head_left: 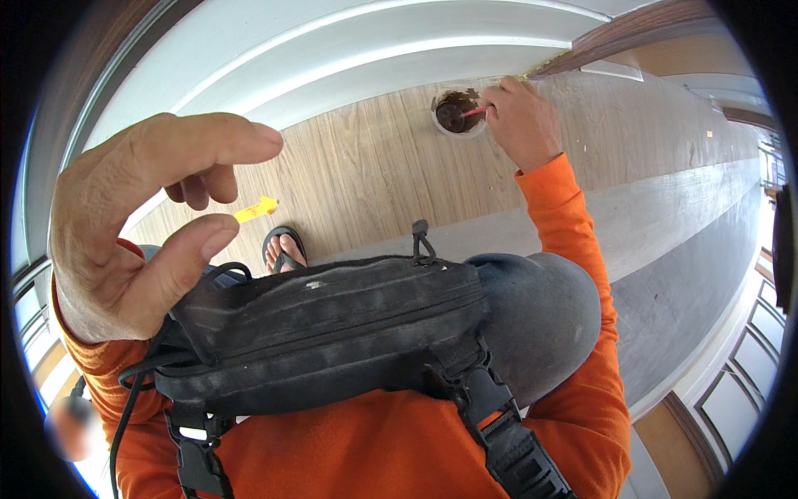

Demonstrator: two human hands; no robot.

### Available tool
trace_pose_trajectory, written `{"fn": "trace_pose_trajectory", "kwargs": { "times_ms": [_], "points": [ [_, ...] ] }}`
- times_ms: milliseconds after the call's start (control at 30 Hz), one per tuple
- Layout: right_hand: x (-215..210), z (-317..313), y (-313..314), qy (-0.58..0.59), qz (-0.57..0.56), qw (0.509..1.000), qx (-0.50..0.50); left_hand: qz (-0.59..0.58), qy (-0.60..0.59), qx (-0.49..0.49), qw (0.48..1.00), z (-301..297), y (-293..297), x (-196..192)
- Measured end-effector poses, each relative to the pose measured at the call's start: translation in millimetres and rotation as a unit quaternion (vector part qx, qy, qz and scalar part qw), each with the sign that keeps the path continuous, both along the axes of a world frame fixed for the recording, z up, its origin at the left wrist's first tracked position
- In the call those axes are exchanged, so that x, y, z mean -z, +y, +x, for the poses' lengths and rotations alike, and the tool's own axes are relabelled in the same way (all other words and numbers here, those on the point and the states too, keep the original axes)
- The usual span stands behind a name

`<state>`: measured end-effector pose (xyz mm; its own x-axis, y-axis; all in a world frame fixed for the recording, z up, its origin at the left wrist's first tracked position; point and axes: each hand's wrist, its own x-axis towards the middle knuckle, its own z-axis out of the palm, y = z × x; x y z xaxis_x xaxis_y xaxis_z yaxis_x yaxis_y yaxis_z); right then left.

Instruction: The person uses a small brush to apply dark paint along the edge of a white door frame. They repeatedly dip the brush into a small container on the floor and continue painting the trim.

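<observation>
My right hand [525, 125] is closed around a thin red handle [476, 111], whose other end reaches into a small round tub [460, 133]. Dark brown paint-like liquid [450, 115] lies in the tub, and brown smears coat its inner wall. What sits at the handle's dipped end is hidden. The tub stands on the wood-look floor beside the white panelled surface. Close to the camera, my left hand [141, 200] is raised and holds nothing. Its thumb and index finger are curved and well apart.
A yellow arrow-shaped marker [257, 209] lies on the floor [374, 166] near my sandalled foot [285, 249]. A brown wooden frame [632, 33] rises beyond my right hand. My bent knee [540, 324] and a black bag [324, 324] fill the foreground. Another person [73, 428] shows at lower left.
</observation>
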<state>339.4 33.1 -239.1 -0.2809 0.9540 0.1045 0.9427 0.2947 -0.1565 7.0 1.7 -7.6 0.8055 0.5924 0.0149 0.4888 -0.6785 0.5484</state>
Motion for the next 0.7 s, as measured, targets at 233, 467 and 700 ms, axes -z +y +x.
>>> {"fn": "trace_pose_trajectory", "kwargs": {
  "times_ms": [233, 467, 700],
  "points": [
    [-19, 5, -7, 0.066, -0.022, 0.997, 0.023, 0.006, 0.010, -0.016, 1.000, 0, -3, -2],
    [-12, 41, -42, 0.217, -0.132, 0.955, 0.153, -0.003, 0.016, -0.026, 1.000, 2, -1, -2],
    [79, 75, -69, 0.650, -0.290, 0.672, 0.202, 0.001, -0.008, -0.046, 0.999, 9, -3, 0]
  ]
}}
